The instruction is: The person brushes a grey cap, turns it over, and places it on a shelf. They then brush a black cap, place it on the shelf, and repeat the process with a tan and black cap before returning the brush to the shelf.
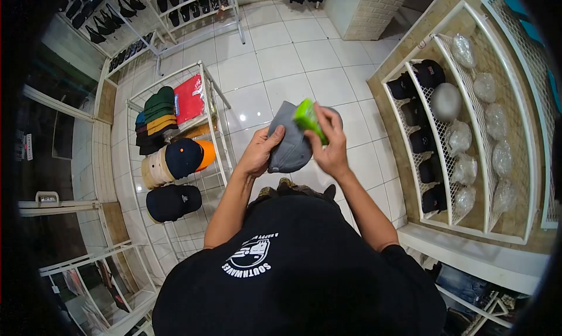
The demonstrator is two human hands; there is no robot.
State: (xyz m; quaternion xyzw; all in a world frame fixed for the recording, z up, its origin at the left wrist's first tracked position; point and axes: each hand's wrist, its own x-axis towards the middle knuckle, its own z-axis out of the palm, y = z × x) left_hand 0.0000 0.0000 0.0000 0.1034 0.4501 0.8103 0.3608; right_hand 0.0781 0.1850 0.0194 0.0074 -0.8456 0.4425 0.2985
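Note:
In front of my chest, I hold a grey cap (285, 151) off the floor with its crown bunched. My left hand (257, 151) grips its left side, thumb on top of the fabric. My right hand (331, 142) is closed around a bright green brush-like block (307, 119), which is blurred and lies over the cap's upper right part. Part of the cap shows behind my right fingers.
To my left a white wire rack (216, 90) carries stacked caps (161, 110), a black cap (174, 203) and a red packet (189, 97). On my right, a slanted white mesh shelf (483, 178) holds dark caps and several plastic-wrapped bundles (465, 169). Shoe racks (193, 8) stand farther back.

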